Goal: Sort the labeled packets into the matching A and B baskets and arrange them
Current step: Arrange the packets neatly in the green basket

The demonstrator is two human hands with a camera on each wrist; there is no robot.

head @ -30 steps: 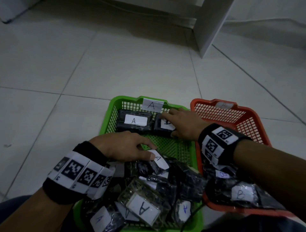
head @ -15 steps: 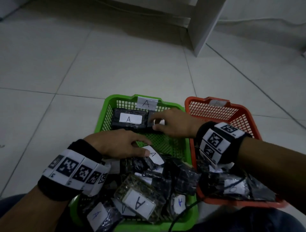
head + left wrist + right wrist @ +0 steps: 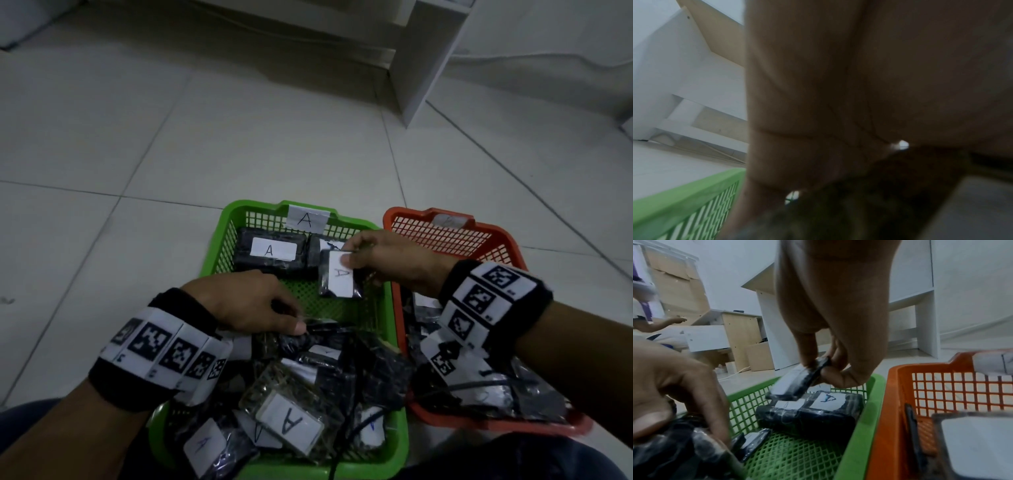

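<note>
We see two baskets side by side on the tiled floor (image 3: 239,120): a green basket (image 3: 219,246) with an "A" tag (image 3: 306,219) on its far rim, and an orange basket (image 3: 493,233) to its right. Our right hand (image 3: 387,263) pinches a small black packet (image 3: 339,274) by its upper end, thumb on the white "A" label and fingers curled behind it (the right wrist view shows this grip plainly). The packet hangs tilted above the far end of the green basket, just over two black packets lying side by side against the far wall: one labelled "A" (image 3: 272,251), the other (image 3: 830,404) partly hidden by the hand in the head view. Our left hand (image 3: 246,301) rests palm down on the heap of loose packets (image 3: 308,394) in the near half of the green basket, fingers curled into the heap; we cannot tell whether it grips any one of them. More packets (image 3: 479,387) lie in the near end of the orange basket.
</note>
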